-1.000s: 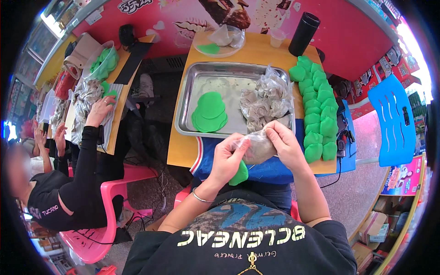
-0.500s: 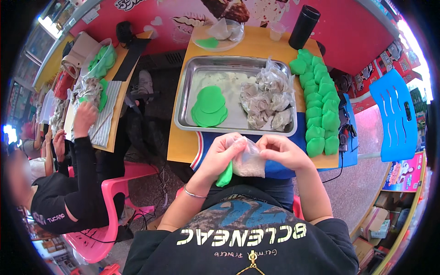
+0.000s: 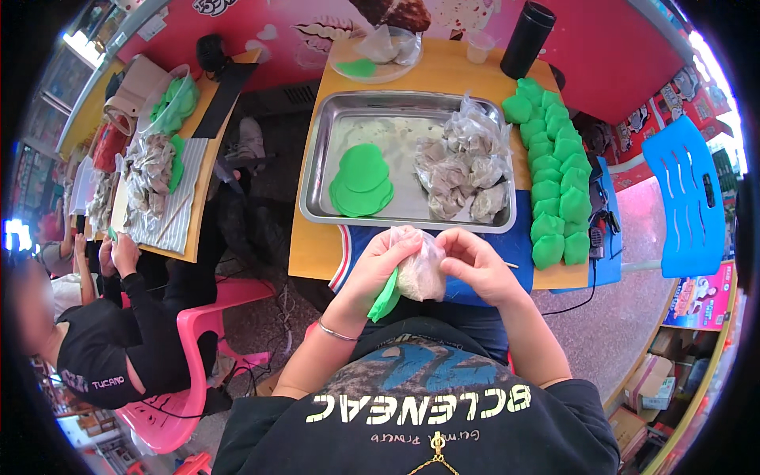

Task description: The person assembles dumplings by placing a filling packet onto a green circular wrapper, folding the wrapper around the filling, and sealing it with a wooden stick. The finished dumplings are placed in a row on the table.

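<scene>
My left hand (image 3: 375,271) held a clear plastic bag (image 3: 422,275) of pale filling and a limp green piece (image 3: 385,302), the bag sitting at six o'clock from the steel tray (image 3: 380,220). My right hand (image 3: 484,273) had its fingers at the bag's three o'clock edge; I couldn't tell whether they pinched it. Inside the tray I saw green discs (image 3: 360,186) towards eight.
</scene>
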Demonstrator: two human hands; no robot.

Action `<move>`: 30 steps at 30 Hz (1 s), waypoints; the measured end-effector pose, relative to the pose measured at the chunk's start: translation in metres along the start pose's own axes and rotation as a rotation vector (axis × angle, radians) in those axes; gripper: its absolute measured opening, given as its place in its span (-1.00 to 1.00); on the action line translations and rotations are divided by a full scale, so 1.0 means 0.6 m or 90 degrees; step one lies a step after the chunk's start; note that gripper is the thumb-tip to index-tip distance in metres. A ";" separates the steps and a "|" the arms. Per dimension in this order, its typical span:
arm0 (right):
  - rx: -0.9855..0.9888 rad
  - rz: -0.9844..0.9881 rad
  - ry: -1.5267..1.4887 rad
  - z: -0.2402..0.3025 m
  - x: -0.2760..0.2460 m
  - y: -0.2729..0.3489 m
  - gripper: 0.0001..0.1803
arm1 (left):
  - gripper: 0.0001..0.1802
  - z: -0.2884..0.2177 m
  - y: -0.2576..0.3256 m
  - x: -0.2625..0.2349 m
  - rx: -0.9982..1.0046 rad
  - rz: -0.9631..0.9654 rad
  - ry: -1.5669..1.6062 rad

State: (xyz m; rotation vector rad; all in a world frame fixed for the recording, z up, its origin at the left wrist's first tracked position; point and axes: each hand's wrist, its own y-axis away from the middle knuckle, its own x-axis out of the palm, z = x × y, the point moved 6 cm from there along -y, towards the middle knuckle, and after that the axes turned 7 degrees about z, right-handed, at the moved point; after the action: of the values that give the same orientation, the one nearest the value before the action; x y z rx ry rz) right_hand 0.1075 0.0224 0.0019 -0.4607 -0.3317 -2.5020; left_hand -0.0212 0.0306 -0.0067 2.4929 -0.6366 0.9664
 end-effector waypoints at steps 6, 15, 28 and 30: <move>-0.005 -0.074 -0.190 -0.022 0.000 -0.002 -0.87 | -0.28 0.007 0.004 0.000 -0.016 0.170 0.298; -0.134 -0.191 -0.026 -0.003 -0.006 -0.003 -0.78 | -0.60 0.075 0.012 -0.007 -0.060 -0.026 0.176; -0.081 -0.110 -0.010 -0.013 -0.002 0.004 -0.79 | -0.74 0.059 0.017 -0.019 0.075 -0.179 0.087; -0.101 -0.119 0.008 -0.012 -0.008 0.003 -0.81 | -0.68 0.064 0.017 -0.019 0.056 -0.186 0.104</move>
State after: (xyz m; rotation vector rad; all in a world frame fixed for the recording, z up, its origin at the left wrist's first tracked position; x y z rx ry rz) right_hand 0.1106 0.0211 -0.0063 -0.4955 -0.1795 -2.7253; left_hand -0.0141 0.0057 -0.0393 2.4583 -0.1760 1.0861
